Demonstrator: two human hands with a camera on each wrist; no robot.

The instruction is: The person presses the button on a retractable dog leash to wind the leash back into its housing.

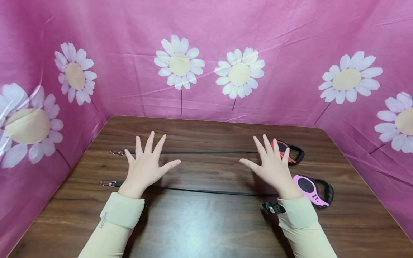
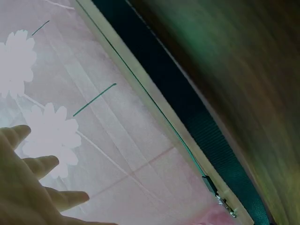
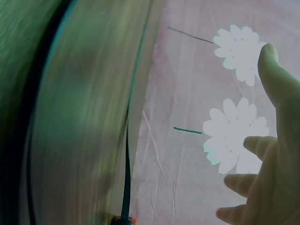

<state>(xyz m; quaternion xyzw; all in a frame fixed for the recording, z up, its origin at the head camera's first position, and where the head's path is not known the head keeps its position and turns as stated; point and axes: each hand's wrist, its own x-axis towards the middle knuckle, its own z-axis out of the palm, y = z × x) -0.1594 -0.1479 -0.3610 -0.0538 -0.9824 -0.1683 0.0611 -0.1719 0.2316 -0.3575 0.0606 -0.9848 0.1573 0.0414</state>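
Two retractable dog leashes lie on the table, each strap stretched out from right to left. At the back is the red leash (image 1: 291,152), partly behind my right fingers, its strap (image 1: 206,152) ending in a metal clip (image 1: 117,152). Nearer me is the pink leash (image 1: 313,190), whose dark strap (image 1: 209,191) runs to another clip (image 1: 107,184). My left hand (image 1: 146,166) is spread over the left ends of the straps, holding nothing. Fingers fanned out, my right hand (image 1: 272,166) hovers beside the leash handles, also holding nothing. Both wrist views show the fingers straight.
The brown wooden table (image 1: 200,229) has a pink cloth (image 1: 206,21) with white daisies hanging behind it and at both sides. A black band with a buckle (image 1: 273,208) sits at my right wrist, by the sleeve cuff.
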